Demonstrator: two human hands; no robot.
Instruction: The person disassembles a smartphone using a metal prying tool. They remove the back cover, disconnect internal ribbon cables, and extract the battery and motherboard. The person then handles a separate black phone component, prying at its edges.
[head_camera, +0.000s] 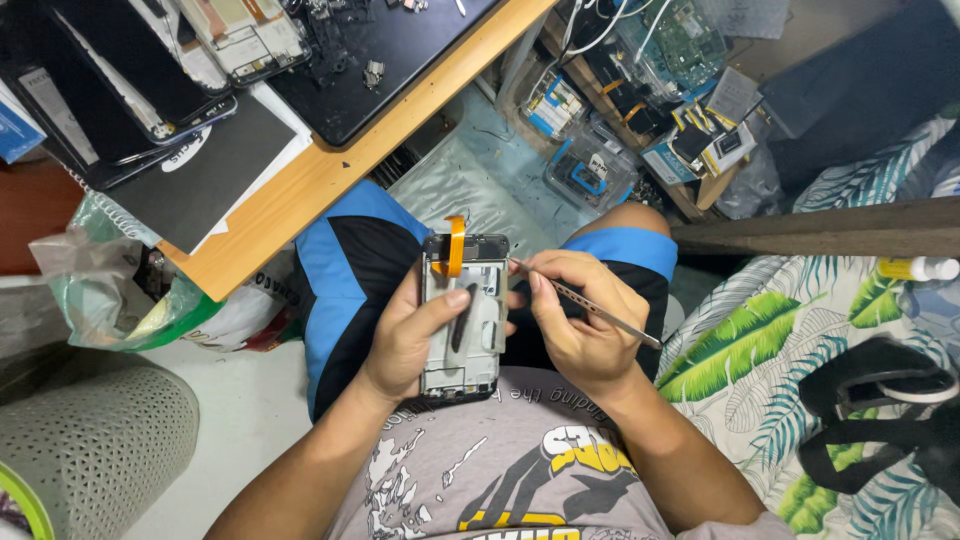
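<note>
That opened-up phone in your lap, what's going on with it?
A seated person holds an opened phone frame over their lap in the left hand, thumb pressed across its middle. An orange ribbon strip curls up from its top end. The right hand grips metal tweezers, tip at the frame's upper right edge. More phone parts lie on the wooden desk ahead.

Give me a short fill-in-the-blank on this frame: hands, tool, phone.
The left hand holds an opened ____ over the lap.
The right hand grips metal ____ whose tip meets the device's upper right edge.
An ____ flex ribbon curls up from the device's top.
The wooden desk lies on the person's ____ side.

Missing words: phone; tweezers; orange; left
</note>
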